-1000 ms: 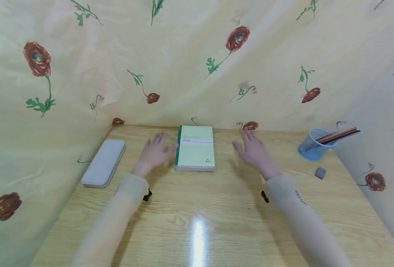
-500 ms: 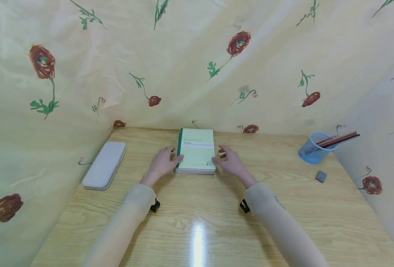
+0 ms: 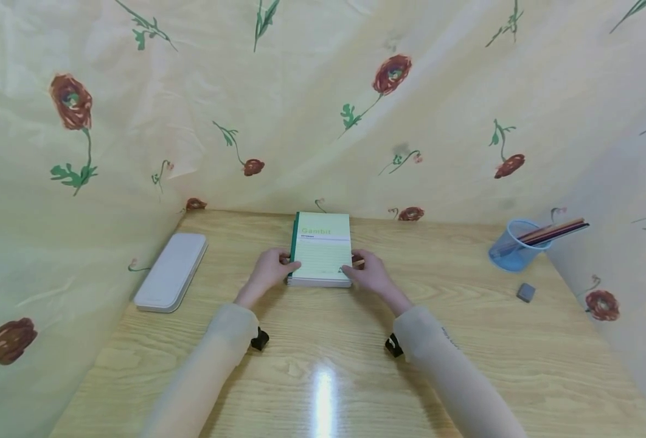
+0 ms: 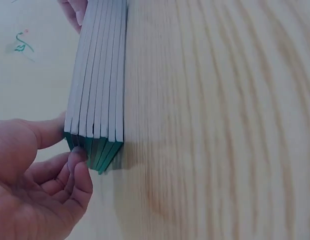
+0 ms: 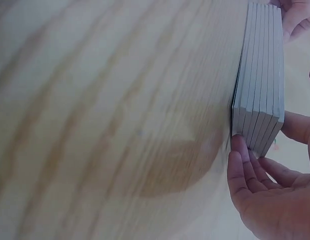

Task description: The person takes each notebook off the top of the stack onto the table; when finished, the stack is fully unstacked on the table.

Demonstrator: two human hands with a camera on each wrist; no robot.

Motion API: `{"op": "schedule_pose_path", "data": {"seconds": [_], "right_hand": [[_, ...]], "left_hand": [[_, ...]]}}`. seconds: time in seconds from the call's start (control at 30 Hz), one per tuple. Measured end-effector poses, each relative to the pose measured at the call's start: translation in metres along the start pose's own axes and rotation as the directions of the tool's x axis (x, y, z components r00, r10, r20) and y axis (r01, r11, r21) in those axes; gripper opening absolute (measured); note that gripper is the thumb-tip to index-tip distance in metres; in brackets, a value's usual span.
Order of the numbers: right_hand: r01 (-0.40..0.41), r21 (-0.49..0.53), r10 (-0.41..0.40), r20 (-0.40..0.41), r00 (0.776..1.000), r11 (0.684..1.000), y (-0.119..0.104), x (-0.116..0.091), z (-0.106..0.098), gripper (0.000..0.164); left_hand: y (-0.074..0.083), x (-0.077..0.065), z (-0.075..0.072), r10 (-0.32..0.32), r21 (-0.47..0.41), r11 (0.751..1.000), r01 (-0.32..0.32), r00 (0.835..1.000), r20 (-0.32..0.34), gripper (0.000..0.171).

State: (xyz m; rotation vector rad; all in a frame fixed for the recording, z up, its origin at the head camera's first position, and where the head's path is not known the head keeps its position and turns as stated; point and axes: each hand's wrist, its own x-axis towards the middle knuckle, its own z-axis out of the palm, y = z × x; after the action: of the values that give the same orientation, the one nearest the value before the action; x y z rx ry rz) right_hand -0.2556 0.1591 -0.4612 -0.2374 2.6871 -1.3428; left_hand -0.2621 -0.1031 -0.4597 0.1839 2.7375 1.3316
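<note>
A stack of several notebooks (image 3: 323,249) with pale green covers and green spines lies flat at the back middle of the table. My left hand (image 3: 270,267) grips its left side. The thumb rests on the top cover, and curled fingertips touch the green spines (image 4: 97,152) in the left wrist view. On the opposite side my right hand (image 3: 371,272) holds the stack, thumb over the cover's edge. In the right wrist view its fingers (image 5: 245,165) bend against the side of the notebooks (image 5: 260,65), the lowest fingertip near the table.
A white oblong case (image 3: 171,272) lies at the left. At the right stands a blue mesh pen cup (image 3: 511,249) holding several pencils, with a small grey block (image 3: 525,292) in front. Flowered cloth (image 3: 301,109) hangs behind the wooden table (image 3: 323,340).
Both hands have come inward from either side of the notebooks, first spread apart, then curling onto the left and right edges. The stack stays in place.
</note>
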Motion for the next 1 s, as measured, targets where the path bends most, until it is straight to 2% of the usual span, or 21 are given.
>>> {"op": "schedule_pose_path", "data": {"seconds": [0.17,0.47,0.63,0.8,0.9,1.0], "right_hand": [[0.007,0.002,-0.007,-0.009,1.0,1.0,-0.002,0.0,0.002,0.056],[-0.017,-0.012,0.017,-0.022,1.0,1.0,-0.004,0.0,0.001,0.056],[-0.041,-0.019,0.041,-0.013,0.999,0.999,-0.002,-0.003,0.001,0.056],[-0.03,-0.015,0.03,-0.012,0.999,0.999,0.0,-0.004,0.002,0.057],[-0.015,-0.011,0.015,-0.015,1.0,1.0,0.0,-0.004,0.003,0.058],[-0.023,-0.008,0.023,-0.023,0.999,1.0,-0.002,-0.004,0.004,0.059]], "left_hand": [[-0.001,0.0,-0.001,-0.025,-0.011,1.0,0.025,1.0,-0.011,0.022],[-0.002,-0.003,-0.005,-0.085,-0.093,0.992,0.086,0.996,0.014,0.033],[-0.003,-0.006,-0.01,-0.136,-0.128,0.982,0.141,0.99,0.048,0.038],[-0.009,-0.008,-0.019,-0.166,-0.12,0.978,0.171,0.985,0.052,0.04],[-0.014,-0.009,-0.026,-0.192,-0.154,0.968,0.196,0.98,0.044,0.041],[-0.018,-0.012,-0.034,-0.225,-0.228,0.947,0.226,0.974,0.028,0.04]]}}
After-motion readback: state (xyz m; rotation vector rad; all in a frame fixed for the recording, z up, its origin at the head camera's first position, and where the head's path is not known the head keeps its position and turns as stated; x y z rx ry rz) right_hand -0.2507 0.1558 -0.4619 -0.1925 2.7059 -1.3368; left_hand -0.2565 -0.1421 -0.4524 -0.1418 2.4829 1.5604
